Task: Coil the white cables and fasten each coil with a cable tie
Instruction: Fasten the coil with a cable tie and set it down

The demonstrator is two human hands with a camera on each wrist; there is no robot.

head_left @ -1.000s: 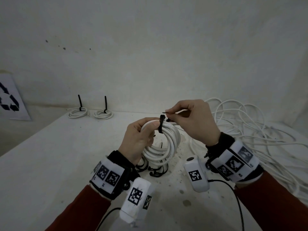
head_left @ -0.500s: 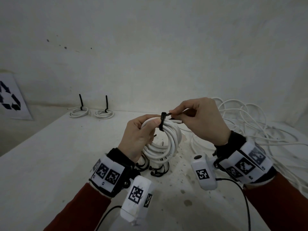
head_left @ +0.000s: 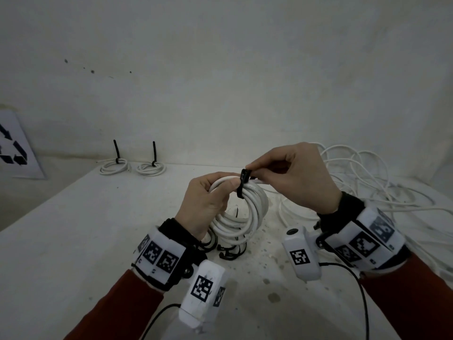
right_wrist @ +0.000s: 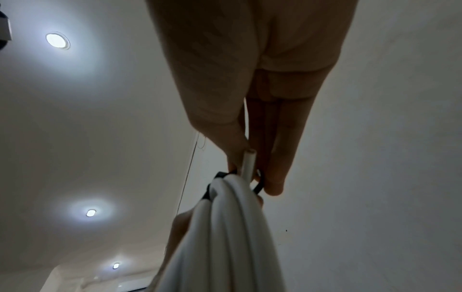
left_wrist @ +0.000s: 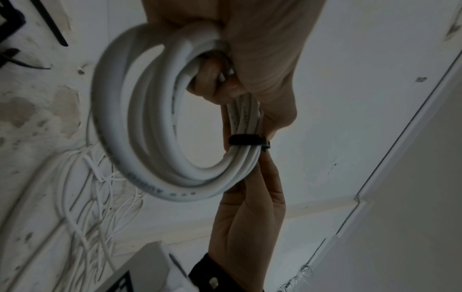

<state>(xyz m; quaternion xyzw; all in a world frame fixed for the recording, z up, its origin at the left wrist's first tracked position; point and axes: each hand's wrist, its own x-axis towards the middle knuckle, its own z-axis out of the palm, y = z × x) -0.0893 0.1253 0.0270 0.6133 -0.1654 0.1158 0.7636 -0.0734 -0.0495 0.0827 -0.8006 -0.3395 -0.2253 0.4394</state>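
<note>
Black tie (head_left: 242,184) wraps the top of the white coil (head_left: 241,212), which the left hand (head_left: 208,204) grips upright above the table (head_left: 73,229). The right hand (head_left: 294,177), immediately right, pinches the tie's tail, which runs rightward, along the likely pull.

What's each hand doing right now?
Left hand: grips the coil.
Right hand: pinches the tie wrapped round the coil.
</note>
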